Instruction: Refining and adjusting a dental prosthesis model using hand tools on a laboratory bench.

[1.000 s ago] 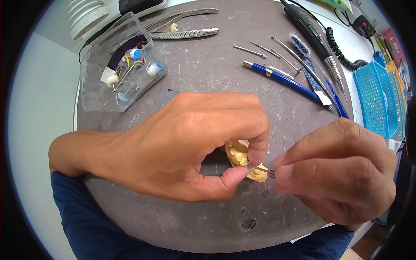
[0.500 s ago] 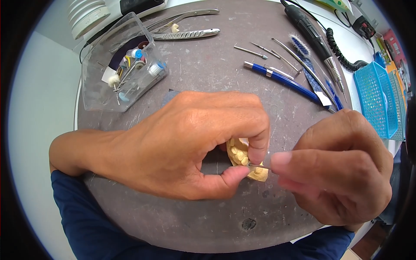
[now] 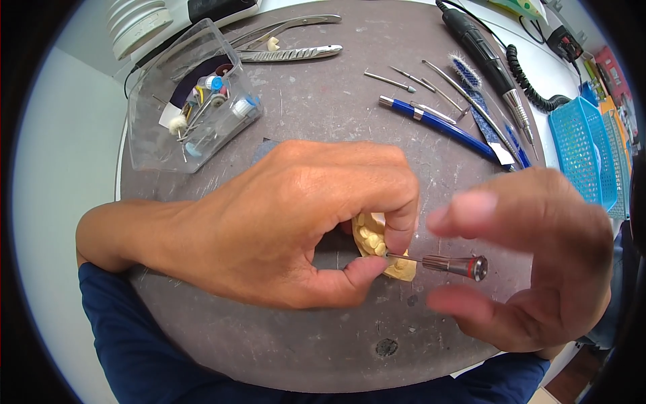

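My left hand (image 3: 303, 215) is closed over a yellow plaster dental model (image 3: 371, 236), its thumb and forefinger pinching at the model's teeth. Its other fingers are hidden behind the back of the hand. A small metal hand screwdriver (image 3: 452, 264), with a ridged handle and a red ring, points its thin shaft in between those two fingertips. What its tip sits in is too small to make out. Around the handle, my right hand (image 3: 545, 256) has its thumb and forefinger spread apart, not touching it; the fingers are slightly blurred.
Beyond the left hand stands a clear plastic box (image 3: 195, 114) of small burs and bottles. Metal calipers (image 3: 289, 54) lie at the back. A blue mechanical pencil (image 3: 444, 128), thin instruments, a brush and a black handpiece (image 3: 481, 50) lie far right, near a blue basket (image 3: 584, 151).
My right hand has let go of the screwdriver and opened its fingers, leaving the handle in sight. The left hand and the dental model have stayed in place.
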Motion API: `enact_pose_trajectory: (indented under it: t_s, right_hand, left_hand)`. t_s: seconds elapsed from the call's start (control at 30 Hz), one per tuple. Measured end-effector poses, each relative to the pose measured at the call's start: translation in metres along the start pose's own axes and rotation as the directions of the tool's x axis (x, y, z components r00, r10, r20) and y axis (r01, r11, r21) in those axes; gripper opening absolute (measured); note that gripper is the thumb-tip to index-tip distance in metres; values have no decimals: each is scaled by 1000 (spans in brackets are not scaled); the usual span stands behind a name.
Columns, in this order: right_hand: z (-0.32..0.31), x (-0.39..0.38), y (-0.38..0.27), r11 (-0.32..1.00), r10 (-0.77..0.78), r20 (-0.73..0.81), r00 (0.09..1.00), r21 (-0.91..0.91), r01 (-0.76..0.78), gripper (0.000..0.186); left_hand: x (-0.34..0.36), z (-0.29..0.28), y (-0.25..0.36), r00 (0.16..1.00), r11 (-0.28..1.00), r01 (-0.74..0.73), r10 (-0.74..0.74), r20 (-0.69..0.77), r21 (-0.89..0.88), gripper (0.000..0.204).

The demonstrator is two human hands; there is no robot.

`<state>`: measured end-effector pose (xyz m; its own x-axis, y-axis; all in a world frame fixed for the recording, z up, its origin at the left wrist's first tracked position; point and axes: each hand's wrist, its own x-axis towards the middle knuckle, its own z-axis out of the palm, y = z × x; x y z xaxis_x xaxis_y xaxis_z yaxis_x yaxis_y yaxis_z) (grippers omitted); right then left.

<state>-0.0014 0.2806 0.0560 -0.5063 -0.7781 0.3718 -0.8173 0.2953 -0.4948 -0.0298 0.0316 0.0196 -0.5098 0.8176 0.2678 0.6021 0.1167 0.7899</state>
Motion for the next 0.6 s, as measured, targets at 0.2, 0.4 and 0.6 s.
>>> enact_pose_trajectory:
  t_s: [0.2,0.4,0.6]
  right_hand:
    - [-1,-3,0,984,132,-100,986,-108,-142,64]
    - [11,-5,-3,976,157,-168,973,-124,-179,46]
    - [8,2,-8,979,97,-182,978,-159,-127,39]
  left_hand:
    - [-1,0,1,999,999,39,-39,8,-36,19]
    - [-2,0,1,999,998,50,-50,2,-43,16]
    - [-1,1,1,999,998,43,-43,3,-45,17]
